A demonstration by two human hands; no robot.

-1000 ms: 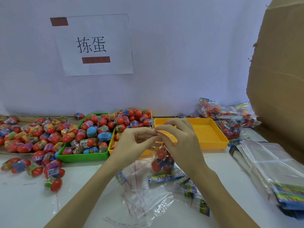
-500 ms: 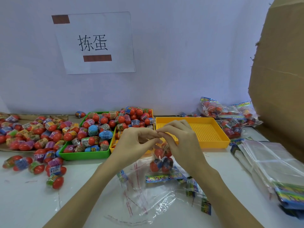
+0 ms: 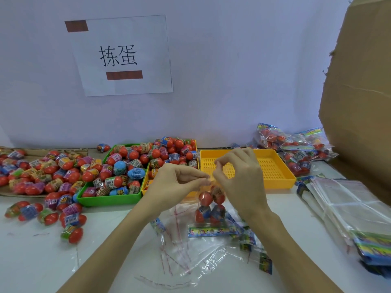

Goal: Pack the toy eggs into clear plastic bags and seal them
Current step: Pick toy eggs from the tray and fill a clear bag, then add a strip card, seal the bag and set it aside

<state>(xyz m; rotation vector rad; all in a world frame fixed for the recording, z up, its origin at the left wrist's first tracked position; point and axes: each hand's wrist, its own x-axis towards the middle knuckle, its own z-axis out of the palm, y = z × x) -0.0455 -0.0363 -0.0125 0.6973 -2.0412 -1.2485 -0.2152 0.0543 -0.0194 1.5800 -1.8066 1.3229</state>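
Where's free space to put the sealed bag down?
Free: the empty yellow tray behind the right hand; bare table front left, below the loose eggs. Crowded: green tray, left egg pile, empty-bag stack on the right.

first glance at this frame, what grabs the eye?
Centre frame, the left hand and right hand pinch the top of a clear bag of toy eggs, held above the white table. Left of them, red-topped loose eggs spill across the table beside a heaped green tray. Behind the hands sits a yellow tray, its visible part bare.
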